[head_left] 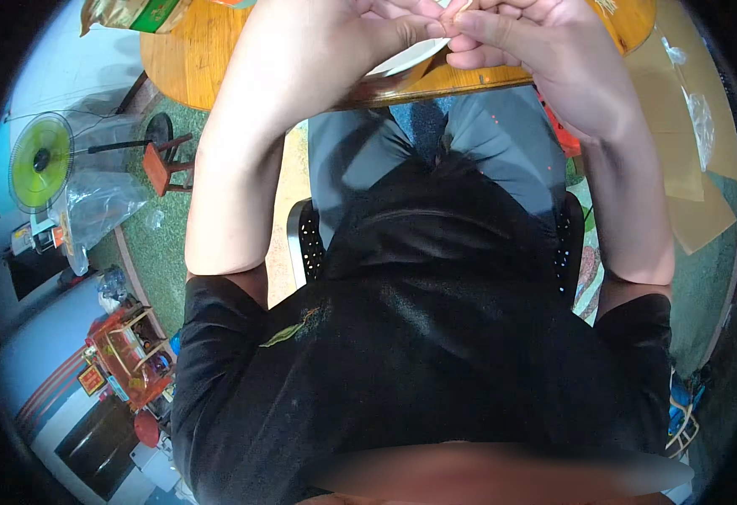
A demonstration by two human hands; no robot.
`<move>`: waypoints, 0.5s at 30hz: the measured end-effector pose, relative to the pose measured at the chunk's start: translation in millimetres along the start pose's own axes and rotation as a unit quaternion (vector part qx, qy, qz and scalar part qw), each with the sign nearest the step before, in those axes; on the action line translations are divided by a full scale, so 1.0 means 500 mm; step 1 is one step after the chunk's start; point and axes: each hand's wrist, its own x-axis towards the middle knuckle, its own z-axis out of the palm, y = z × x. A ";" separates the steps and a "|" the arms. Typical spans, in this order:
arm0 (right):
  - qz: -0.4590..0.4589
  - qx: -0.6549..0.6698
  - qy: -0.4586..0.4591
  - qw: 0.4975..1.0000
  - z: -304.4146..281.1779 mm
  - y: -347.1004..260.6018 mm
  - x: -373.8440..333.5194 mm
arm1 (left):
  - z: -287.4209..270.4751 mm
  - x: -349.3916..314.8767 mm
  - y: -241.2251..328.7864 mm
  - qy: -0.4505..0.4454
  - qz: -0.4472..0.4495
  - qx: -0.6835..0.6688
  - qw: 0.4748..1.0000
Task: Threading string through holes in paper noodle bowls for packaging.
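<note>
Both my hands meet over the near edge of a wooden table (pixel 185 63) at the top of the view. My left hand (pixel 377 27) has thumb and fingers pinched together. My right hand (pixel 516 32) pinches from the other side, its thumb tip close to my left one. Something small and pale shows between the fingertips, too small and too covered to name. Just under my left hand lies a white dish (pixel 410 59), partly hidden by the fingers.
A tan and green package (pixel 145 15) lies at the table's left end. To the left stand a green fan (pixel 41 160) and a small reddish stool (pixel 165 168). Flattened cardboard (pixel 676 143) lies on the right. I sit on a black chair (pixel 304 240) with holes.
</note>
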 end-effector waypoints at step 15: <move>-0.117 -0.216 0.064 0.967 0.027 -0.010 -0.024 | 0.003 0.010 -0.059 -0.033 0.143 -0.054 0.988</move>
